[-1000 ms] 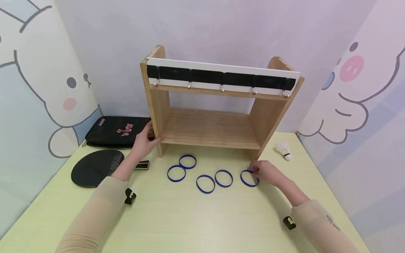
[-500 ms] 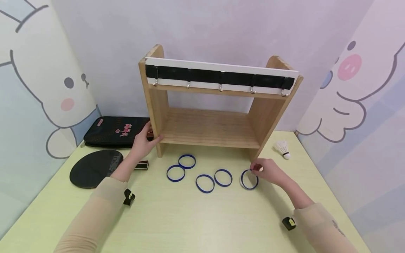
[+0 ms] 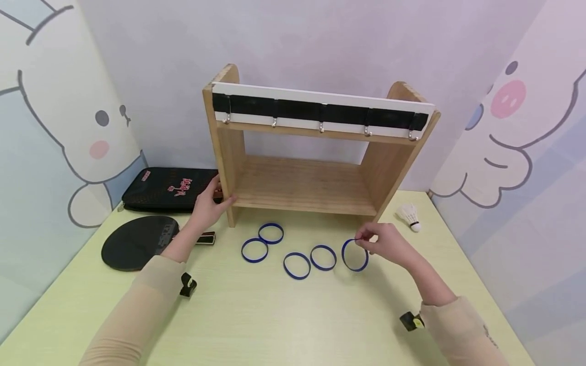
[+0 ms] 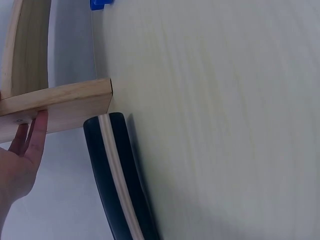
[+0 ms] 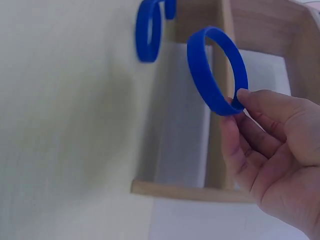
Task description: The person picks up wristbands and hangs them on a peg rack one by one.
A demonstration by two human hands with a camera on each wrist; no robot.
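Observation:
My left hand (image 3: 207,209) holds the left side panel of a wooden shelf (image 3: 302,185), its thumb at the front and its fingers on the outer face. In the left wrist view those fingers press the panel (image 4: 75,112). My right hand (image 3: 388,245) pinches a blue silicone wristband (image 5: 201,75) between thumb and fingertips. That band hangs just off the table, below the shelf's right end. Several more blue wristbands (image 3: 296,278) lie flat to its left. Across the shelf's top front runs a white and black strip (image 3: 297,110) with several metal hooks, all bare.
A black table tennis paddle (image 3: 133,244) lies at the left, its handle partly behind my left arm. Behind it sits a black zip case (image 3: 157,190). A shuttlecock (image 3: 409,217) lies right of the shelf. Patterned walls stand close on both sides and behind.
My right hand has lifted the rightmost wristband off the table and moved it slightly left and up. My left hand has stayed on the shelf panel.

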